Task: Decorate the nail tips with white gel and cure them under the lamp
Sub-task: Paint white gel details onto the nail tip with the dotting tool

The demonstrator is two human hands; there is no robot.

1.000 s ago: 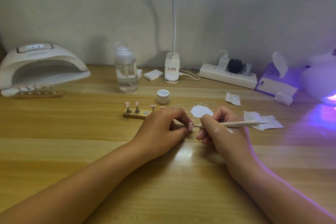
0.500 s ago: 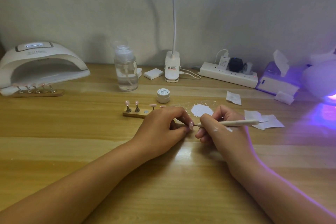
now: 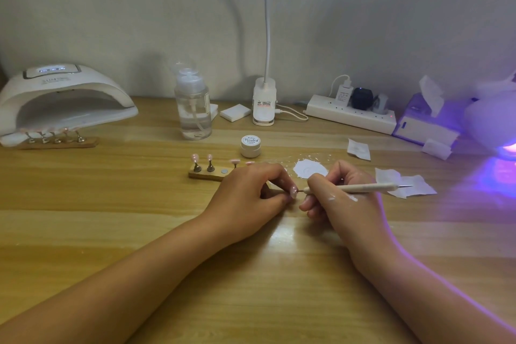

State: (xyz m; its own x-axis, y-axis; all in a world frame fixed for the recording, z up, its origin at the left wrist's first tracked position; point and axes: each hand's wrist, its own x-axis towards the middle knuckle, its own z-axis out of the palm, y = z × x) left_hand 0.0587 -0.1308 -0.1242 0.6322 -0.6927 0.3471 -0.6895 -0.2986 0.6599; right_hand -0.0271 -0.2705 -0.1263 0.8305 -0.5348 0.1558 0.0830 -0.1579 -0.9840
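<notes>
My left hand pinches a small pink nail tip on its stand, low over the wooden table. My right hand grips a thin white dotting pen, and the pen's fine point touches that tip. White gel smears mark the back of my right hand. Behind my left hand lies a wooden holder with several pink tips on metal stands. A small white gel jar stands behind it, and a patch of white gel is spread on the table. The white curing lamp sits far left, with a second holder of tips at its mouth.
A clear pump bottle, white pads and a clip lamp base stand along the back. A power strip, a tissue box and a glowing purple lamp are at the right. Paper wipes lie near the pen's rear end.
Both hands stay almost still. The pen's point has closed in on the pink tip held by my left hand.
</notes>
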